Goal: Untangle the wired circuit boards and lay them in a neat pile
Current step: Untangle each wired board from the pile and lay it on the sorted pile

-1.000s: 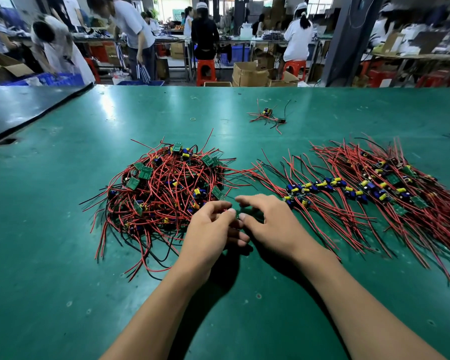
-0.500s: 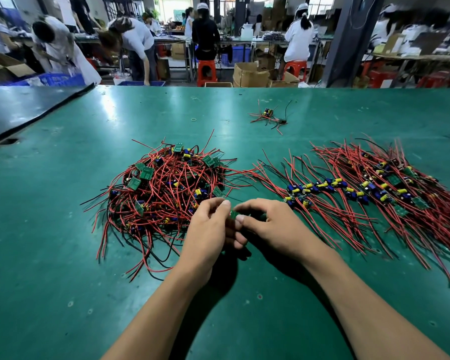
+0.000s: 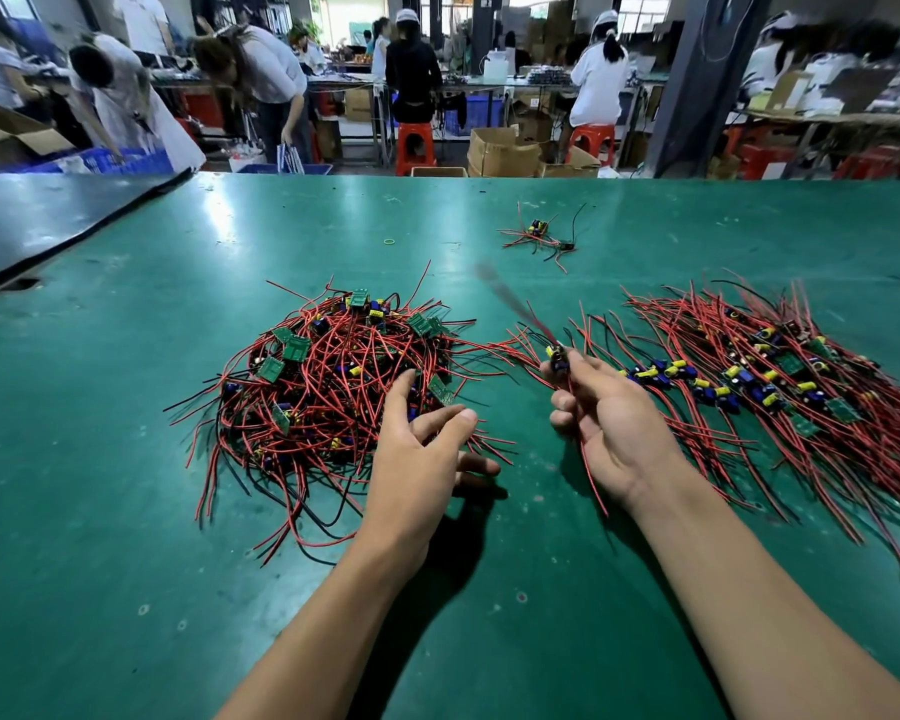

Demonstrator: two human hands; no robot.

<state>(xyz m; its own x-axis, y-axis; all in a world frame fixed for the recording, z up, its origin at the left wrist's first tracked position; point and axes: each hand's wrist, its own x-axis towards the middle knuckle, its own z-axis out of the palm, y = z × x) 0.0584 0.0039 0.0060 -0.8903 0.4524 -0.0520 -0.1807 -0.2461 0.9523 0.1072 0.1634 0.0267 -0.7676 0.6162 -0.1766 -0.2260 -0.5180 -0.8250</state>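
A tangled heap of small green circuit boards with red and black wires (image 3: 333, 376) lies left of centre on the green table (image 3: 126, 537). To the right, a laid-out row of boards with combed wires (image 3: 749, 387) stretches across the table. My right hand (image 3: 609, 428) holds one wired board (image 3: 558, 356) lifted off the table, its wires blurred above and trailing below the palm. My left hand (image 3: 422, 449) hovers with spread fingers at the heap's near right edge, holding nothing.
A couple of stray wired boards (image 3: 541, 236) lie farther back, near a small green ring (image 3: 388, 242). A dark table (image 3: 48, 220) adjoins at the left. Beyond the far edge, people work among benches, red stools and cardboard boxes.
My hands were together working one board at the heap's edge. Now they have parted: the right has lifted the board free toward the right, and the left has let go and spread.
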